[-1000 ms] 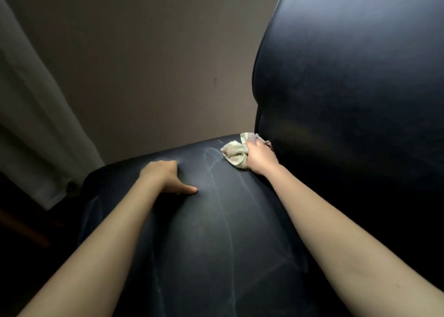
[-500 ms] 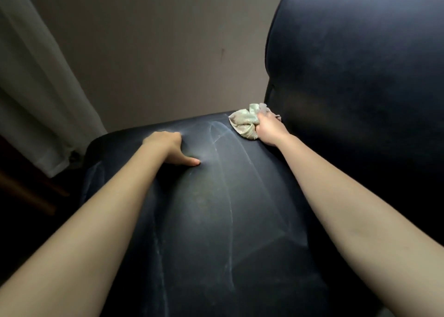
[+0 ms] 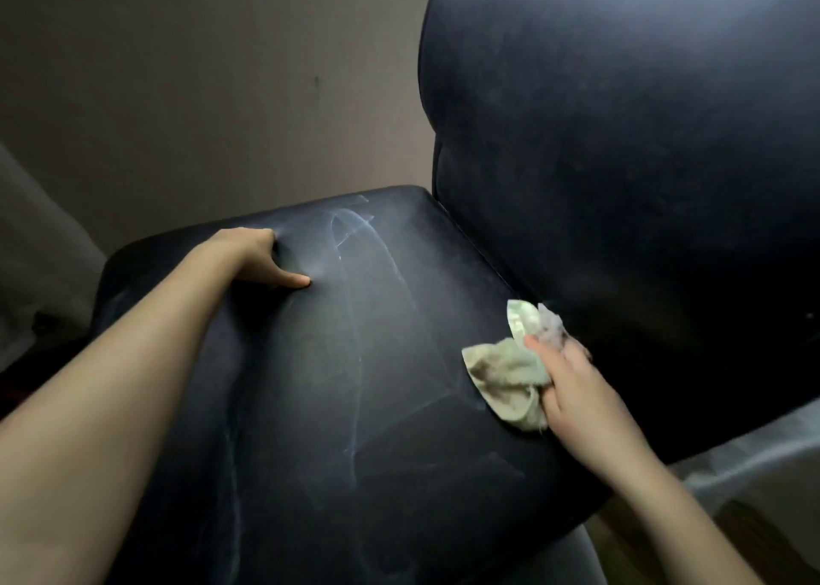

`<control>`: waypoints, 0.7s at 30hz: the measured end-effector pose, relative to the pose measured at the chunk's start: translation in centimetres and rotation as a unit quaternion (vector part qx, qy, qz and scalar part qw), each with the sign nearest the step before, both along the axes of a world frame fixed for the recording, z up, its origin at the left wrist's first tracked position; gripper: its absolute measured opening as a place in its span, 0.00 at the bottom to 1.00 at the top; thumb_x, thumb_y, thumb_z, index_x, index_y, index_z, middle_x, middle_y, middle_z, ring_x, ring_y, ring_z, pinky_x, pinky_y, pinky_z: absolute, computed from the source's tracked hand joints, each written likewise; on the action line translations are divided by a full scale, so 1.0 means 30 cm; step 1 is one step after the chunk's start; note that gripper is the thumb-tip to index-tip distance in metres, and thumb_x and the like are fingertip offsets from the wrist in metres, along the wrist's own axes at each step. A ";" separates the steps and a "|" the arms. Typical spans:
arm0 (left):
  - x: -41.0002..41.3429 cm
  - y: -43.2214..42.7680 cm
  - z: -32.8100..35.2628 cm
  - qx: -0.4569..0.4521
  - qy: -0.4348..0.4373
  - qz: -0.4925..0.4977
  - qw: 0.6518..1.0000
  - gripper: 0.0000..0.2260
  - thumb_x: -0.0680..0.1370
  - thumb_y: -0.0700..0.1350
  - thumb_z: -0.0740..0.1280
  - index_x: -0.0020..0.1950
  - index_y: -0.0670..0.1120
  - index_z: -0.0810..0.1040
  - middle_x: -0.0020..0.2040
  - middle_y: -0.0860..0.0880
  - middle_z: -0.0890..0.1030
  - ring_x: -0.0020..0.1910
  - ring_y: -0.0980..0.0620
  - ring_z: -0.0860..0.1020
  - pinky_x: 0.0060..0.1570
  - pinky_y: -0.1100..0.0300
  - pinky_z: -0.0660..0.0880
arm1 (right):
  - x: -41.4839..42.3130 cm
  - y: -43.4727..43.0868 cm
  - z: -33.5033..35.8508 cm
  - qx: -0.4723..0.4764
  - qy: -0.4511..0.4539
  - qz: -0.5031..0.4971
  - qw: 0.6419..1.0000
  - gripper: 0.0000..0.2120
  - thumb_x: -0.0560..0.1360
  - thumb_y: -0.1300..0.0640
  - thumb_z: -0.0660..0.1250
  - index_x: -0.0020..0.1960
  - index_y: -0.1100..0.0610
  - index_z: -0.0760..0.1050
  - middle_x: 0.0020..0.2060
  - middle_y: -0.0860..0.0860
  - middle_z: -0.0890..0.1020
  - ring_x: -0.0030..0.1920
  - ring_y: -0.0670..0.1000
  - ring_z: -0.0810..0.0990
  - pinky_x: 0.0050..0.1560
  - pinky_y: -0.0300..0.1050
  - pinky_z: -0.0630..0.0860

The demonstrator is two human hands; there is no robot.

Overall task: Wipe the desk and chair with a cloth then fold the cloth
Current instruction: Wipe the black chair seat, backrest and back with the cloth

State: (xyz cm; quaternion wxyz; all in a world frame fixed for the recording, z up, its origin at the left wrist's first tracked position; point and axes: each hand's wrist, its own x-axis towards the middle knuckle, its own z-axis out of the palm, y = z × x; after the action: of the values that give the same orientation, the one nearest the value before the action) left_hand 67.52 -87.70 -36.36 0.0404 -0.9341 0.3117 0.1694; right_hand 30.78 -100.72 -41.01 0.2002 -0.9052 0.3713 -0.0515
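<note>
A person's right hand (image 3: 570, 389) grips a crumpled pale-green cloth (image 3: 501, 376) and presses it onto a dark blue chair seat (image 3: 355, 407), just beside the crease where the seat meets the backrest (image 3: 621, 185). The fingers curl round the bunched fabric. One end of the cloth sticks up past the fingertips, w/ the rest spilling out to the left of the hand and lying on the upholstery. The cloth looks soiled in spots.

The left hand (image 3: 255, 258) is well apart from the right, farther out and across the seat. Its fingers curl over the seat's far edge and are mostly hidden there, while the thumb lies stretched out on top, so the hand holds the cushion edge. The upholstery dimples slightly at the thumb tip. Both forearms are bare.

Btwn the two hands, pale streaks (image 3: 355, 238) arc across the seat surface, running from just right of the left hand down toward the viewer. The backrest rises tall beyond and right of the right hand, its surface dull and faintly speckled.

Bkgd: a plain brownish wall (image 3: 222, 74) beyond the left hand, a light curtain (image 3: 40, 251) to that hand's left. A pale, translucent-looking sheet (image 3: 754, 456) shows below and right of the right forearm; what it covers can't be told.
</note>
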 end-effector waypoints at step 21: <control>-0.070 0.110 0.018 0.064 -0.011 0.046 0.997 0.39 0.65 0.76 0.59 0.65 0.50 0.76 0.67 0.48 0.74 0.65 0.45 0.73 0.62 0.55 0.70 | 0.266 -0.344 -0.017 -0.016 0.005 0.016 1.000 0.21 0.78 0.59 0.54 0.69 0.48 0.69 0.61 0.57 0.73 0.60 0.61 0.73 0.60 0.53 0.71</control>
State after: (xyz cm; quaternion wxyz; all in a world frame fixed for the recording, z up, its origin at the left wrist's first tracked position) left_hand 65.42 -84.41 -35.82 0.0953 -0.9448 0.2562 0.1805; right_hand 38.75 -111.04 -41.50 0.1844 -0.9144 0.3568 -0.0497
